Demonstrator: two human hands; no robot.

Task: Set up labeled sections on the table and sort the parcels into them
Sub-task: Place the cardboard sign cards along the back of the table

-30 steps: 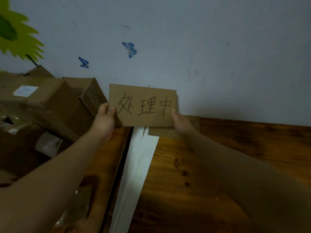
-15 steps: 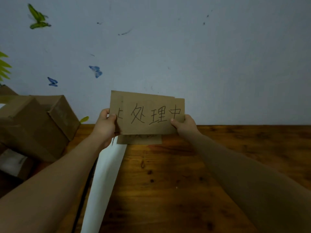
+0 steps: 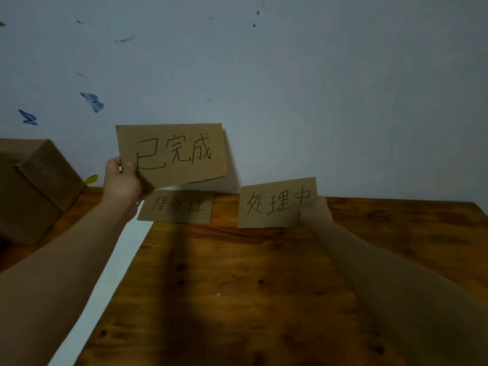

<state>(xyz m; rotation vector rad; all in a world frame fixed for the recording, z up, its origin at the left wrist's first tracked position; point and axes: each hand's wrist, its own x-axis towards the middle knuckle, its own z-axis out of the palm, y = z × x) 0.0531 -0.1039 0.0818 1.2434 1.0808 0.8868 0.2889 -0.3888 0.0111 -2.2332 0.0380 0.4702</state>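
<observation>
Parcels (image 3: 34, 191), plain brown boxes, stand stacked at the left end of the desk (image 3: 250, 299), against the wall. I note a white strip (image 3: 105, 286) running up the desk from its near edge. The 已完成 label (image 3: 171, 154) is raised in front of the wall, its lower left corner pinched by the left hand (image 3: 121, 180). The 处理中 label (image 3: 274, 203) sits low at the desk's back, its right edge gripped by the right hand (image 3: 315, 211). A faintly written third label (image 3: 177, 206) lies flat between both hands.
</observation>
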